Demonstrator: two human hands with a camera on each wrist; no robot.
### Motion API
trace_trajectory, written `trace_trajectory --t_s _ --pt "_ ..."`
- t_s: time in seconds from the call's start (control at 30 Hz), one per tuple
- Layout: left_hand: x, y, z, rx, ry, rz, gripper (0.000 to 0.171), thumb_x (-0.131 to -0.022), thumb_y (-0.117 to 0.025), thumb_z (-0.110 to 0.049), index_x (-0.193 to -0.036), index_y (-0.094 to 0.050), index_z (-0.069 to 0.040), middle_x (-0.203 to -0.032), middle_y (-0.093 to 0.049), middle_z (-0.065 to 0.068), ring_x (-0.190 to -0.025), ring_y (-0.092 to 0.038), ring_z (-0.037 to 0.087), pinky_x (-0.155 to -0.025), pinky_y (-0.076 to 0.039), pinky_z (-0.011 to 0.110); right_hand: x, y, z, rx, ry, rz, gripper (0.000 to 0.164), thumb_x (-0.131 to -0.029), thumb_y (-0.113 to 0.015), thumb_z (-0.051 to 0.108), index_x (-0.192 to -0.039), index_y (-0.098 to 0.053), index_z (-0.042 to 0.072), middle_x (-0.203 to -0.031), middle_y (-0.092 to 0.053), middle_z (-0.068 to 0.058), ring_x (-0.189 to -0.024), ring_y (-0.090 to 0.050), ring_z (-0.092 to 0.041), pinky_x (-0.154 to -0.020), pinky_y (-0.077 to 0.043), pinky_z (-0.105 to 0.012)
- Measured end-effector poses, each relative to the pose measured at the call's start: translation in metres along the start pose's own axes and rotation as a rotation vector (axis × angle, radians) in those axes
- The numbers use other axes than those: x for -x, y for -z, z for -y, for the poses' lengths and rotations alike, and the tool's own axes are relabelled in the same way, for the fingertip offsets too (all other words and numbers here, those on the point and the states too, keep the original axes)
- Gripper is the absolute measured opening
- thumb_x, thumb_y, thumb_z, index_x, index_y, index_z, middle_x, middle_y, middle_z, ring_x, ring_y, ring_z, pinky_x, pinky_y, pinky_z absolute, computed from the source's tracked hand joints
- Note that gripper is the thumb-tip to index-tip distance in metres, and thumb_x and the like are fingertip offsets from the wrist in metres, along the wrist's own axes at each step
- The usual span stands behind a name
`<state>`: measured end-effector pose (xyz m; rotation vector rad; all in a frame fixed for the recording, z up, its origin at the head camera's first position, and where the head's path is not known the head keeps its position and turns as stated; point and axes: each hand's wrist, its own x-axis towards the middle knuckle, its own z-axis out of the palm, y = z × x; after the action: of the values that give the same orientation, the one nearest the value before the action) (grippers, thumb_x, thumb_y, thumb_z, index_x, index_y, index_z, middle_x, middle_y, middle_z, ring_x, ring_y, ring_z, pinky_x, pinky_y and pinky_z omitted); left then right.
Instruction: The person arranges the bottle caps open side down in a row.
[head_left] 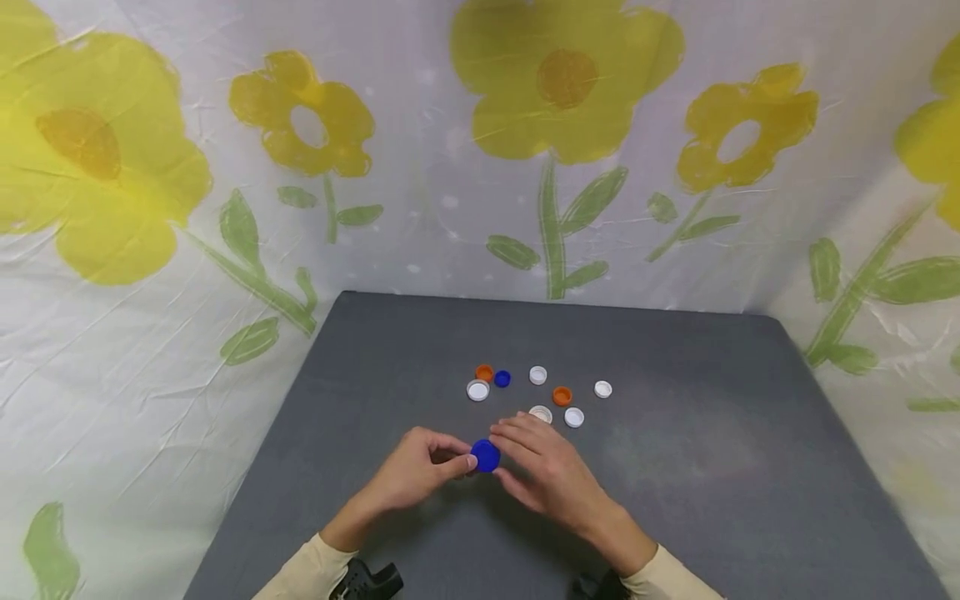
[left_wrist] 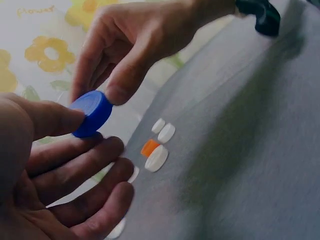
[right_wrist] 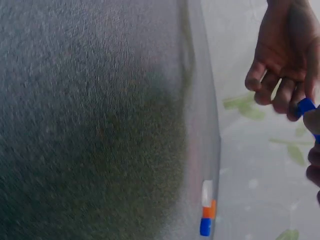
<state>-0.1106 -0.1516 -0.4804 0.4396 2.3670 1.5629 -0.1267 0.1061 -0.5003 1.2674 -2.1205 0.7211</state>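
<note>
A round blue bottle cap (head_left: 485, 456) is held above the table's near middle. My left hand (head_left: 416, 471) pinches it from the left, thumb on its face; in the left wrist view the other fingers spread below the cap (left_wrist: 94, 112). From the right, my right hand (head_left: 547, 471) takes the cap's edge between thumb and forefinger, the other fingers fairly straight. The right wrist view shows the cap (right_wrist: 306, 105) at its right border, partly covered by a thumb. A white cap (head_left: 540, 414) lies just beyond the right fingers, partly hidden by them.
Several loose caps lie on the grey table (head_left: 697, 483) beyond the hands: orange (head_left: 484, 372), small blue (head_left: 502, 379), white (head_left: 477, 390), orange (head_left: 562, 396) and more white ones. A white sheet with painted flowers (head_left: 420, 208) hangs around the table's back and sides.
</note>
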Motion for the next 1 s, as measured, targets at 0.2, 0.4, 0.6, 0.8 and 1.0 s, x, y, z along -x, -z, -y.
trace_trajectory --t_s 0.2,0.4,0.6,0.8,1.0 --pt "-0.001 0.007 -0.002 -0.318 -0.215 -0.011 0.03 -0.094 -0.086 -0.014 -0.123 -0.081 -0.007 -0.109 -0.084 0.003 -0.09 -0.078 0.011 -0.082 -0.064 0.03 0.004 -0.005 0.005 -0.096 -0.103 0.009 0.046 -0.083 -0.094 0.018 -0.125 -0.077 0.007 -0.123 -0.079 -0.006 -0.121 -0.074 -0.026 -0.109 -0.057 -0.05" --pt "0.0 0.015 0.001 -0.552 -0.412 0.075 0.032 -0.088 -0.09 -0.007 -0.119 -0.082 -0.007 -0.107 -0.084 0.002 -0.091 -0.078 0.019 -0.083 -0.063 0.029 0.008 -0.014 0.012 -0.179 -0.172 0.073 0.041 -0.087 -0.092 0.02 -0.124 -0.078 0.009 -0.121 -0.08 -0.001 -0.119 -0.074 -0.021 -0.108 -0.058 -0.046" --pt "0.003 0.014 0.012 -0.745 -0.441 0.161 0.03 -0.087 -0.091 -0.012 -0.115 -0.083 -0.008 -0.108 -0.084 0.001 -0.099 -0.078 0.013 -0.09 -0.062 0.034 0.01 -0.025 0.018 -0.154 -0.162 0.203 0.037 -0.088 -0.092 0.025 -0.119 -0.08 0.008 -0.117 -0.08 0.0 -0.115 -0.075 -0.019 -0.106 -0.058 -0.043" --pt "0.008 0.01 0.018 -0.82 -0.401 0.224 0.028 -0.084 -0.093 -0.014 -0.111 -0.084 -0.011 -0.104 -0.084 -0.002 -0.097 -0.077 0.01 -0.087 -0.062 0.033 0.014 -0.035 0.023 -0.107 -0.101 0.287 0.035 -0.085 -0.092 0.026 -0.114 -0.081 0.008 -0.114 -0.08 0.0 -0.114 -0.074 -0.019 -0.107 -0.057 -0.04" --pt "0.012 0.006 0.023 -0.887 -0.378 0.261 0.022 -0.083 -0.094 -0.017 -0.101 -0.082 -0.016 -0.095 -0.082 -0.007 -0.088 -0.074 0.007 -0.078 -0.06 0.032 0.018 -0.046 0.029 -0.076 -0.081 0.344 0.034 -0.085 -0.092 0.028 -0.112 -0.082 0.01 -0.113 -0.08 0.001 -0.112 -0.073 -0.017 -0.107 -0.056 -0.038"
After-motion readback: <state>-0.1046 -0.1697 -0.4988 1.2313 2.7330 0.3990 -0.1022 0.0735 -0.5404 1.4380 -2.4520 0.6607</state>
